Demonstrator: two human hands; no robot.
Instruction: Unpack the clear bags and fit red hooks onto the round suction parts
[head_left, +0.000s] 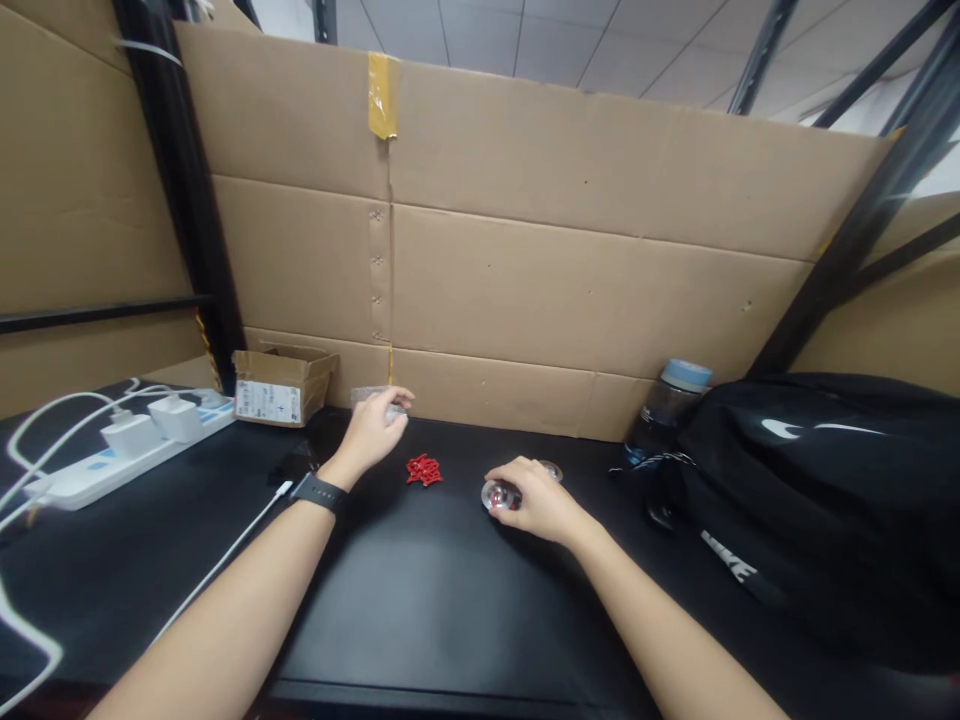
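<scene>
Head view, looking forward and down over a black tabletop (450, 620).

Right hand (529, 497): fingers closed around a small clear round container (495, 494), thumb on the near side, other fingers over the far side. Some red shows inside it; the contents are partly covered by the hand, so amount cannot be read. A clear round piece (553, 469) lies just behind this hand, partly hidden by it; cannot tell whether it is a lid or a second container.

Left hand (375, 428): fingers bent over a piece of clear plastic (367, 393), which shows behind the knuckles and near the fingertips. Cannot tell whether the fingers grip it or only rest on it. Dark watch (321, 492) on the left wrist.

Red pieces (424, 470): small loose heap on the tabletop, between the two hands, apart from both, nearer the left. Individual shapes too small to make out.

Surroundings: at left, a white power strip (97, 470) with plugs and white cables; beside its far end, an open cardboard box (283, 385) with a printed label. White cable (225, 560) runs beside the left forearm. At right, a bottle with a blue cap (667, 410) stands next to a black bag (832, 500). Cardboard panel (525, 240) behind everything.
</scene>
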